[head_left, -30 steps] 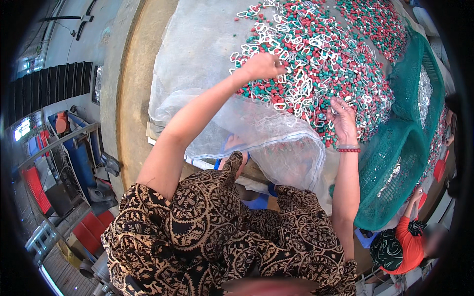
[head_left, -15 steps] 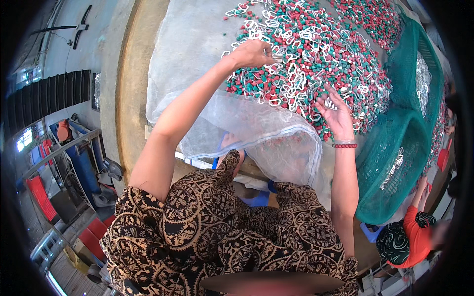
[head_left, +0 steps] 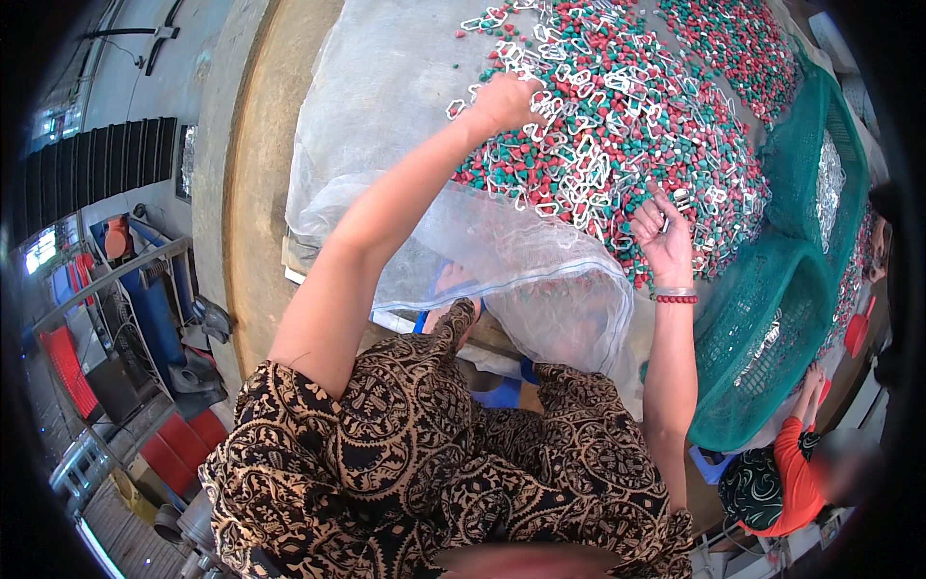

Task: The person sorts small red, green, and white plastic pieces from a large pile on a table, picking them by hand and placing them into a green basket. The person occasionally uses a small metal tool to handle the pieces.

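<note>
A wide pile of small red and green pieces point(head_left: 608, 121) is mixed with white and silvery elongated open links point(head_left: 586, 172). My left hand point(head_left: 506, 102) is at the pile's left side, its fingers bent down and pressed together among the links; what they pinch, if anything, is hidden. Nearer to me, over the right part of the pile, my right hand point(head_left: 662, 241) is palm up with its fingers curled in. A bit of shiny silver metal shows inside those fingers. The pile lies on a pale sheet point(head_left: 386, 87).
Two green mesh baskets point(head_left: 743, 376) stand to the right, with silver pieces inside. White netting point(head_left: 569, 270) hangs over the near edge. Another red and green heap point(head_left: 738, 43) lies at far right. A person in orange point(head_left: 805, 473) works at lower right, near a red scoop point(head_left: 857, 333).
My left hand has moved slightly right and its fingers have gone down among the links. My right hand's fingers, spread over silver pieces before, have curled inward.
</note>
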Demonstrator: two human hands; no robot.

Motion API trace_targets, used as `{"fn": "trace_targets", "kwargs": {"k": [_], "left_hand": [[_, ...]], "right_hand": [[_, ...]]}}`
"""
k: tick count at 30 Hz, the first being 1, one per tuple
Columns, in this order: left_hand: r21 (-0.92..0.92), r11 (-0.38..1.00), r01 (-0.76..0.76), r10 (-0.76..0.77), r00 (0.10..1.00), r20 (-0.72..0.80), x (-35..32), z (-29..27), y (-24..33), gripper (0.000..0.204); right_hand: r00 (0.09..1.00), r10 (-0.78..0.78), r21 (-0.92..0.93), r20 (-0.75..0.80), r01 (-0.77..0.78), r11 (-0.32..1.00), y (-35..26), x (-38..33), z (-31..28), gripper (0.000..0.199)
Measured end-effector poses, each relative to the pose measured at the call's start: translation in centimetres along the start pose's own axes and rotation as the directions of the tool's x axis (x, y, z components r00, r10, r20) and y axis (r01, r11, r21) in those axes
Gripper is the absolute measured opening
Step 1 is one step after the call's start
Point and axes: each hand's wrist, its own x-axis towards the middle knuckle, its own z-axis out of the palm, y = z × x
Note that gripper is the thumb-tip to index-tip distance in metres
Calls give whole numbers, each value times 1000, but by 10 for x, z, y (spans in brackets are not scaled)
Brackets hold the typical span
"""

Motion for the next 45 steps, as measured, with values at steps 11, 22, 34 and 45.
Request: {"fn": "trace_targets", "kwargs": {"k": [11,22,34,45], "left_hand": [[-352,925,-144,171,984,49,18,-90,24,35],[-217,666,-713,611,689,-389,-56,-73,143,49],[-39,672,-739,739,668,89,-97,49,39,55],[-75,956,-285,240,902,-360,59,-3,-33,29]], "right_hand": [[985,94,-41,143,-89,995,9,-7,16,49],[961,92,221,262,-152,963,21,-10,18,40],[958,-23,155,285,-23,988,-5,-26,9,26],[988,143,-267,55,-124,956,34,-22,-8,38]]}}
